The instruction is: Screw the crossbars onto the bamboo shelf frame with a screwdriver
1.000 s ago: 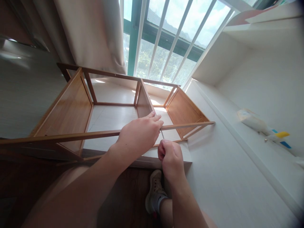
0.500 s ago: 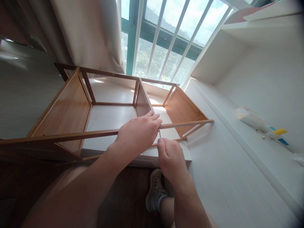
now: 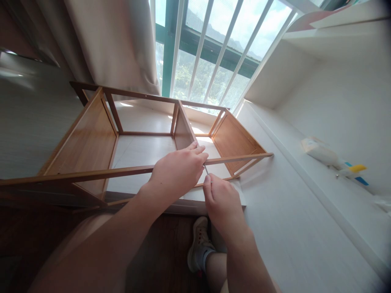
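Observation:
A wooden shelf frame [image 3: 82, 138] with side panels and a middle divider [image 3: 185, 124] lies in front of me. My left hand [image 3: 177, 171] is wrapped over its near rail [image 3: 238, 158], where the divider meets it, with the fingertips on the divider's edge. Just below the rail, my right hand [image 3: 222, 199] is closed around a thin metal rod, apparently a hex key [image 3: 206, 169]. The rod's upper end meets the rail beside my left fingers; its other end is hidden in my right fist.
Behind the frame is a barred window [image 3: 214, 61], with a curtain [image 3: 113, 44] to its left. A white ledge [image 3: 290, 183] runs along the right, bearing a pale packet [image 3: 319, 151] and a yellow-and-blue item [image 3: 356, 168]. My shoe [image 3: 200, 242] rests on the dark floor.
My right hand has shifted slightly upward and the metal rod now slants more. My left hand keeps its grip on the rail.

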The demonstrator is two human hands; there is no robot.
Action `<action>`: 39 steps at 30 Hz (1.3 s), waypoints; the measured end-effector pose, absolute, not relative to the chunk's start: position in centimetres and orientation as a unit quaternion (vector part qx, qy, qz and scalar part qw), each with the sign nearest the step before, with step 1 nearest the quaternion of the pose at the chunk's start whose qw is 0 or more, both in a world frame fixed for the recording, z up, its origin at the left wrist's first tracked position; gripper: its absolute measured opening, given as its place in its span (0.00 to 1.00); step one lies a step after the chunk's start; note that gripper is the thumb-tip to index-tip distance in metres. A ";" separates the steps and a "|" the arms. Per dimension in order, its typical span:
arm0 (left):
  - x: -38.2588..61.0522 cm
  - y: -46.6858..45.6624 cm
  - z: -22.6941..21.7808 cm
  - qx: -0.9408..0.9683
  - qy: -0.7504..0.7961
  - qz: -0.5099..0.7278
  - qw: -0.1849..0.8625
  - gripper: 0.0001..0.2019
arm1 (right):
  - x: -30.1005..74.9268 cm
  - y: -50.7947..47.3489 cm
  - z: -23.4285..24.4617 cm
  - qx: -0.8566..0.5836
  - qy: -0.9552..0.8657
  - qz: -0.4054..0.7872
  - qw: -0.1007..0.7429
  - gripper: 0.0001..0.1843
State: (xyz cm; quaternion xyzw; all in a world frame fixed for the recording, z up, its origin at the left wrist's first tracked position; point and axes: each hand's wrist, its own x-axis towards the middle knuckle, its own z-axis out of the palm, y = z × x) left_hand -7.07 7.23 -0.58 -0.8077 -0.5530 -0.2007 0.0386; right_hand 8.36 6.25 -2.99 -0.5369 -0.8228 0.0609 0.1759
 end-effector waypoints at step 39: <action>-7.1 7.1 -0.4 -0.806 -0.556 -0.199 0.037 0.15 | 10.0 6.3 -3.0 -0.483 -0.855 -0.006 0.187 0.21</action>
